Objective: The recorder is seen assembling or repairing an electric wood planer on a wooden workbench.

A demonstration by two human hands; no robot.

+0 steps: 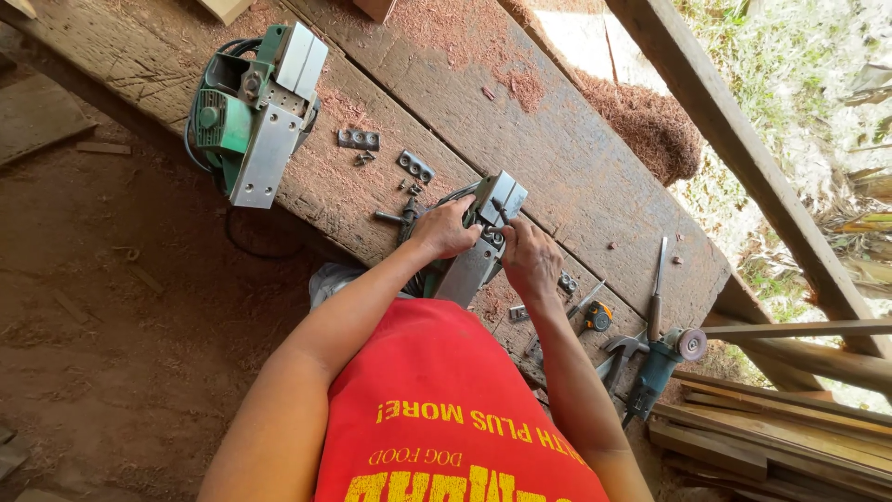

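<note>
Gripping a grey-and-green power planer (pixel 483 237) with both hands on the wooden surface (pixel 576 149): left hand (pixel 446 230) wrapped round its near-left side, right hand (pixel 530 260) pressing fingers at its middle. Second green planer (pixel 253 112) sits far left; angle grinder (pixel 662 363) near right.

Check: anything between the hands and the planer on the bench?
Nothing visible. Left hand and right hand both rest directly on the upturned electric planer. Loose metal plates lie beyond it, clear of both hands.
</note>
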